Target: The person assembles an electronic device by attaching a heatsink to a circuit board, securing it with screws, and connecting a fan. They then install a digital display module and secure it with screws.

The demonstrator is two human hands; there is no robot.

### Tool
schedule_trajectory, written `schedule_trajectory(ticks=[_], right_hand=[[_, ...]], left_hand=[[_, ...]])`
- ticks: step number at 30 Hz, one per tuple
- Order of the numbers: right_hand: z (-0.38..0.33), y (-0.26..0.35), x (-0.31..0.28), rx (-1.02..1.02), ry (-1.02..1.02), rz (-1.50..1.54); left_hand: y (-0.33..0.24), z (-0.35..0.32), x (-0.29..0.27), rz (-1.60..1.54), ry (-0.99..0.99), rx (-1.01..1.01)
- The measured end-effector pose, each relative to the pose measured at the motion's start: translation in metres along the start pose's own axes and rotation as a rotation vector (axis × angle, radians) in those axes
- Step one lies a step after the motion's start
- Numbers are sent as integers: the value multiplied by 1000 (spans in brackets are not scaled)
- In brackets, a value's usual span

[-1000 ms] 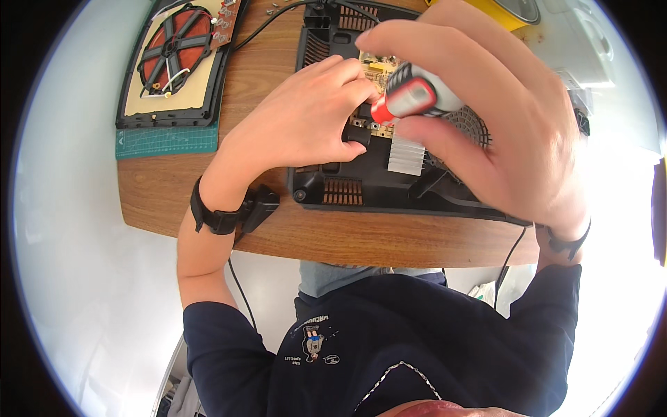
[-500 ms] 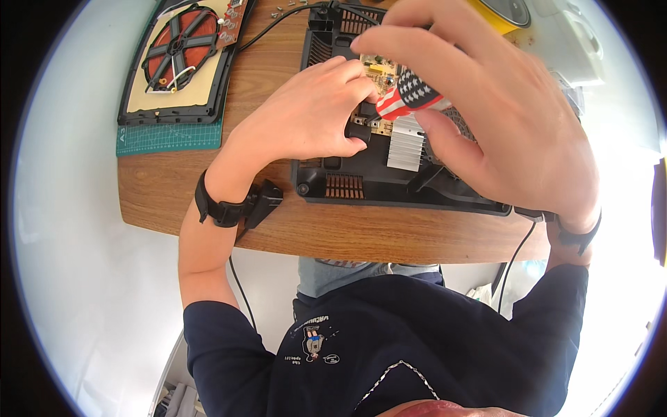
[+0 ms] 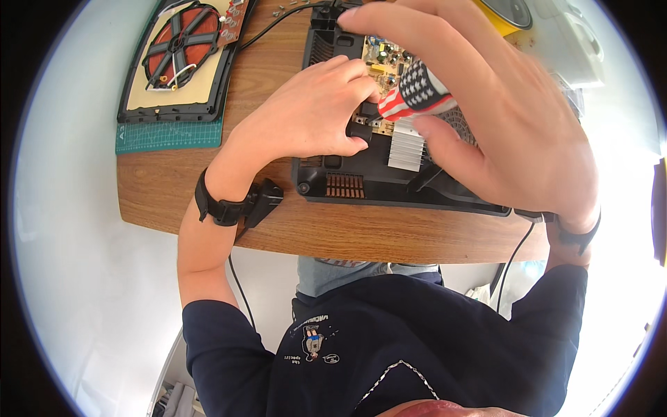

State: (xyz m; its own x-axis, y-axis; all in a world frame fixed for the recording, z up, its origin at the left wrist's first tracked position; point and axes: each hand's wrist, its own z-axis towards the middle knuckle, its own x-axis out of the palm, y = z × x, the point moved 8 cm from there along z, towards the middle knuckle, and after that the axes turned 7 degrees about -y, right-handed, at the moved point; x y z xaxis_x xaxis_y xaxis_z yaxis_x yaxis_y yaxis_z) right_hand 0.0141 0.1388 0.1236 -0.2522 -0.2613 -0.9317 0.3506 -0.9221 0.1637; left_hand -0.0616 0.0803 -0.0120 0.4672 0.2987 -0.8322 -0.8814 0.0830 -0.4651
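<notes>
Screwdriver (image 3: 417,89) slip is the main risk over bare circuit board (image 3: 391,52)

Board sits in an open black housing (image 3: 379,191) on the table (image 3: 278,226). Screwdriver, flag-patterned handle, leans over the board's near end, shaft angled down-left. Exact tip contact too hidden to tell.

Right hand (image 3: 504,115) is half open, thumb against the handle, index finger lifted well clear; other contact hidden. Grip looks light, so the handle could roll or tilt and the tip could skid. A skid could scratch the board or nick the left hand (image 3: 313,111), which is right beside the shaft.

Left hand is half curled, thumb at a black round part (image 3: 360,131); cannot tell if it pinches or just steadies. Too much push there could bend that part or shift the housing. Silver heat sink (image 3: 406,149) is just beside the handle; a sideways swing could knock its fins.

Loose screws (image 3: 280,12) at the table's far side could get lost if the nearby black cable (image 3: 274,19) is dragged.
</notes>
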Motion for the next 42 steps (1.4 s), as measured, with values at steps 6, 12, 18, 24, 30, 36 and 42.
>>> schedule_trajectory(ticks=[6, 12, 18, 24, 30, 36, 42], right_hand=[[1, 3, -4, 100, 47, -42], [8, 9, 1, 146, 231, -194], [0, -2, 3, 126, 225, -40], [5, 6, -10, 97, -62, 96], [-6, 5, 2, 147, -45, -89], [-5, 9, 3, 64, 34, -12], [-1, -4, 3, 210, 238, -49]], left_hand=[[3, -1, 2, 17, -24, 33], [3, -1, 3, 8, -25, 25], [3, -2, 0, 17, -30, 0], [6, -4, 5, 15, -57, 33], [8, -2, 6, 35, -13, -5], [8, -5, 5, 33, -73, 33], [8, -4, 5, 47, -34, 12]])
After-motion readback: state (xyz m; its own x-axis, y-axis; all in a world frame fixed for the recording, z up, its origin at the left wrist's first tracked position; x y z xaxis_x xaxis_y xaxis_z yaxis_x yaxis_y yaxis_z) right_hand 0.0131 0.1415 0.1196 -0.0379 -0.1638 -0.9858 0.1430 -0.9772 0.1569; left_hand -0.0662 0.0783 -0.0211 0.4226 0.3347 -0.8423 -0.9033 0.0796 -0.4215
